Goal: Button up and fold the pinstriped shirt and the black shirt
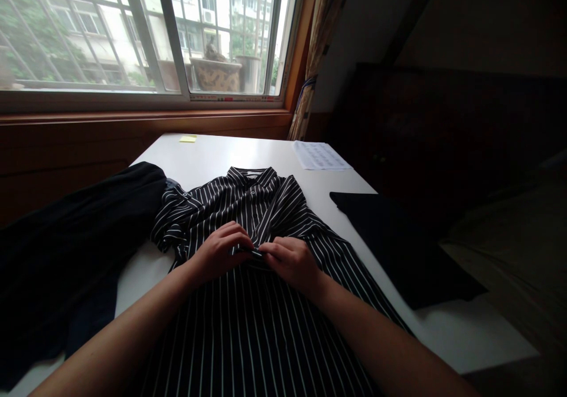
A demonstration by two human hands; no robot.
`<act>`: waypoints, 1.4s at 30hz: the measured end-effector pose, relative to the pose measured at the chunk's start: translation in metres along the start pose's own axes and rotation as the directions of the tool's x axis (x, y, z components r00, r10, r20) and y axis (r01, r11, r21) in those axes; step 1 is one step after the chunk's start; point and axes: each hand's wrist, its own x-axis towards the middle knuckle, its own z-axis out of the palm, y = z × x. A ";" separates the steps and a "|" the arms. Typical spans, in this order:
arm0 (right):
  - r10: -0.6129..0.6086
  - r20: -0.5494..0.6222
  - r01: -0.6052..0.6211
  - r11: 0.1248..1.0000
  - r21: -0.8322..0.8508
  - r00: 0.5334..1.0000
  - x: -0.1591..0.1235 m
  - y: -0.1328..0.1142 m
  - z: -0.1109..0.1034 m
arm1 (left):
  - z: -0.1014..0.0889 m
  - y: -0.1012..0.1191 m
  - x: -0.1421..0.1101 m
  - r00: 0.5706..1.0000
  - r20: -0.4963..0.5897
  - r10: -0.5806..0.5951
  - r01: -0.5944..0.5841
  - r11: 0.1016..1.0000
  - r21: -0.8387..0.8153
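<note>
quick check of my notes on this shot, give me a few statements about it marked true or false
1. Both hands pinch the striped shirt. True.
2. The left hand lies on the collar. False: it is below the collar, gripping fabric.
3. The yellow sticky note is near the table's far edge. True.
4. The printed sheets lie under the shirt. False: they lie beyond it, toward the right.
5. The right hand touches the shirt. True.

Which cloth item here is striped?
The middle one, a collared shirt, pinched in left hand and right hand; the dark left pile and dark right cloth show no stripes.
</note>
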 end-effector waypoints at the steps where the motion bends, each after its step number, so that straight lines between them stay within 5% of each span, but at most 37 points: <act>1: -0.003 -0.003 0.003 1.000 -0.002 1.000 0.000 0.000 0.000 | 0.000 -0.001 0.000 1.000 0.001 0.002 -0.002 1.000 0.001; 42: -0.060 -0.013 0.061 0.997 0.055 0.998 0.002 -0.001 0.002 | 0.000 0.006 -0.001 0.987 -0.028 0.156 -0.141 0.946 0.293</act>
